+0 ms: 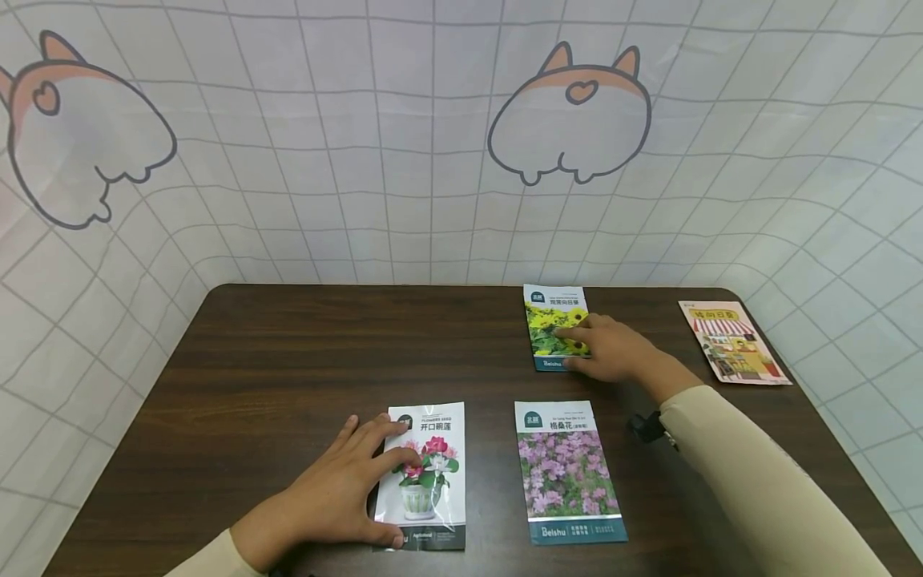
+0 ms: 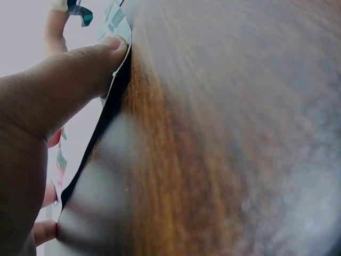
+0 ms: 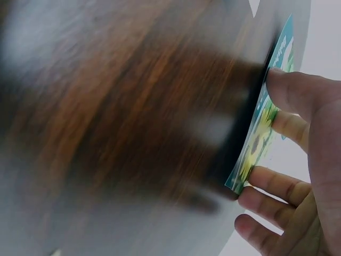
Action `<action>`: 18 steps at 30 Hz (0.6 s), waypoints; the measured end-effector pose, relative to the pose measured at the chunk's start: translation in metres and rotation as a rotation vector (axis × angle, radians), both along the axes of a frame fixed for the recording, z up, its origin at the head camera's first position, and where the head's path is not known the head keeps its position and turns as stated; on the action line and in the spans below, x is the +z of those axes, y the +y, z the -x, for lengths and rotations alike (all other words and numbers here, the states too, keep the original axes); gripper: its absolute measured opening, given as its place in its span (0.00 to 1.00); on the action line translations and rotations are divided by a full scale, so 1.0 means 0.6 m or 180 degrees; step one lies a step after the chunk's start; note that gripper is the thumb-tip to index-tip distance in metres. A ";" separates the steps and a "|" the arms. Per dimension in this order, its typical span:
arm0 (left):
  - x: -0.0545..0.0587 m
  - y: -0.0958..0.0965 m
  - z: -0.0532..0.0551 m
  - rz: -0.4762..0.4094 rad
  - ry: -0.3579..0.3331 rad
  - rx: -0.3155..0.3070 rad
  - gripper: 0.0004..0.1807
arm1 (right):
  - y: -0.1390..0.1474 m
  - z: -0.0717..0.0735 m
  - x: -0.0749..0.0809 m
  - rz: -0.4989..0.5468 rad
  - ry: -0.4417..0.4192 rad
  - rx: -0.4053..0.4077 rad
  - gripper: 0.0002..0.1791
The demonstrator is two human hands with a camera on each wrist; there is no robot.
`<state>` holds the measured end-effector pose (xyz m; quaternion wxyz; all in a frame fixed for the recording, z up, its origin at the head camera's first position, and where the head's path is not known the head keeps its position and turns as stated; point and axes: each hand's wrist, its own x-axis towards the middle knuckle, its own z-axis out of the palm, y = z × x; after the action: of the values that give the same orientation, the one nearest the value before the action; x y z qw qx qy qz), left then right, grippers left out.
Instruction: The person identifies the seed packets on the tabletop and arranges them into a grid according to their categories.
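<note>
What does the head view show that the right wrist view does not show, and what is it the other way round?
Only the head view: the left hand, the animal drawings on the wall, and the full front of the purple-flower packet.

Only the right wrist view: the palm side of the fingers of the right hand.

Both: the right hand touching the yellow-flower packet, and the brown table.
</note>
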<state>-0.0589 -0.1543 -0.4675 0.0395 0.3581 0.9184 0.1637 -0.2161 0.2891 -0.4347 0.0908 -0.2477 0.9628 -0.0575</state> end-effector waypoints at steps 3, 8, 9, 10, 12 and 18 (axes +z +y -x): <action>0.000 0.000 0.000 -0.0014 0.0009 0.0000 0.49 | -0.007 0.002 0.000 -0.0019 -0.0025 0.0005 0.33; 0.002 -0.001 0.000 0.0002 -0.0037 0.0008 0.49 | -0.019 0.005 0.003 -0.0019 -0.0039 0.0015 0.32; 0.003 -0.001 0.000 0.0010 -0.0058 0.0013 0.49 | -0.020 0.005 0.004 -0.0021 -0.0041 0.0028 0.32; 0.004 -0.001 0.000 0.0019 -0.0079 0.0018 0.49 | -0.022 0.005 0.005 -0.0020 -0.0038 0.0041 0.32; 0.006 -0.001 0.000 0.0036 -0.0115 0.0029 0.48 | -0.026 0.007 0.004 -0.0038 -0.0035 0.0048 0.32; 0.008 -0.001 0.000 0.0052 -0.0117 0.0024 0.48 | -0.037 0.009 0.002 -0.0061 -0.0045 0.0044 0.33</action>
<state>-0.0592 -0.1550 -0.4626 0.0586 0.3512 0.9201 0.1629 -0.2217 0.2667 -0.4337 0.1004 -0.2531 0.9609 -0.0495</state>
